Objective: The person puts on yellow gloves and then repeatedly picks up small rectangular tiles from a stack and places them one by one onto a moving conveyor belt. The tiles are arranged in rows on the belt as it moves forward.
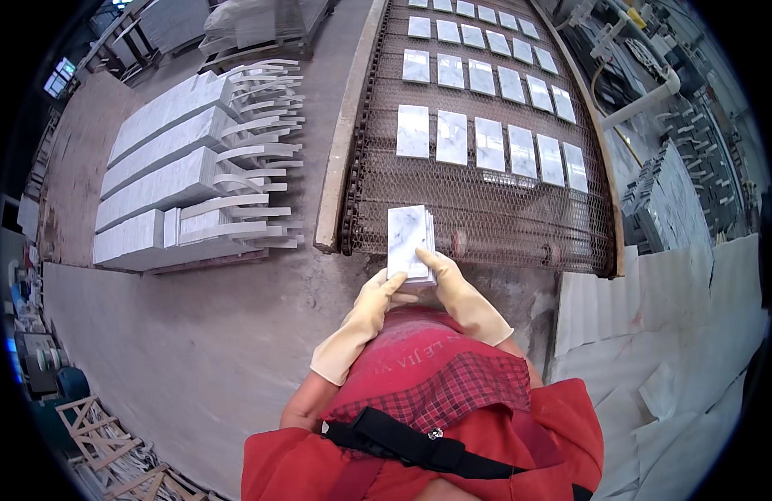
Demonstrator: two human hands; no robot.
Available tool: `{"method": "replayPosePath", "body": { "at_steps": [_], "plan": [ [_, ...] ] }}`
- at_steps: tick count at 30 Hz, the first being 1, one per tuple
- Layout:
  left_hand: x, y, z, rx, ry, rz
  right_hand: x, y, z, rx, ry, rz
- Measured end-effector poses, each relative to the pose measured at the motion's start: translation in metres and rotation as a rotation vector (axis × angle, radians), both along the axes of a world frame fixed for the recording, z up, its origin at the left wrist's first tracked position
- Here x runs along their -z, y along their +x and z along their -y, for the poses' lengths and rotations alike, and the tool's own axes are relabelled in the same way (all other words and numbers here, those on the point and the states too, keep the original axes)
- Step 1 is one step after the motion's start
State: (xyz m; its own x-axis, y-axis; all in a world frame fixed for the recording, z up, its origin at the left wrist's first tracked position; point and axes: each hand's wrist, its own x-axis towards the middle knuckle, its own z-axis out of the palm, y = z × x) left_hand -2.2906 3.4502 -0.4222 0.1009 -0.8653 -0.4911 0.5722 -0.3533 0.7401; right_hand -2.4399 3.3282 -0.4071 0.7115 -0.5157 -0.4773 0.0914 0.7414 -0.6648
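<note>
A short stack of white marble tiles with grey veining is held in front of my body, close to the near end of a wire-mesh conveyor belt. Wearing a cream rubber glove, my left hand grips the stack's near left corner, thumb on the top tile. My right hand, gloved alike, closes on the right side with its thumb over the face. The lower tiles sit slightly offset to the right, and the fingers beneath are mostly hidden. Beyond the stack, glossy marble tiles lie in rows on the mesh.
Long rows of stacked tiles with pale strips sticking out stand at the left. Wooden rails edge the conveyor. White sheets cover the right side; wooden crates sit at lower left. A pale pipe juts near the right rail.
</note>
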Motion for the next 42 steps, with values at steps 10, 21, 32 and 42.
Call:
{"method": "replayPosePath", "body": {
  "at_steps": [10,21,32,42],
  "plan": [
    [0.035,0.022,0.021,-0.252,0.029,-0.155,0.014,0.002,0.025,0.07,-0.268,-0.142],
    [0.036,0.034,0.027,-0.183,-0.027,-0.271,0.038,0.01,0.03,0.118,-0.406,-0.43],
    [0.012,0.018,0.024,-0.312,-0.019,-0.031,0.023,0.013,0.025,0.121,-0.55,-0.517],
    [0.003,0.001,0.032,-0.206,-0.032,0.347,0.045,0.018,0.028,0.173,-0.543,-0.495]
  ]
}}
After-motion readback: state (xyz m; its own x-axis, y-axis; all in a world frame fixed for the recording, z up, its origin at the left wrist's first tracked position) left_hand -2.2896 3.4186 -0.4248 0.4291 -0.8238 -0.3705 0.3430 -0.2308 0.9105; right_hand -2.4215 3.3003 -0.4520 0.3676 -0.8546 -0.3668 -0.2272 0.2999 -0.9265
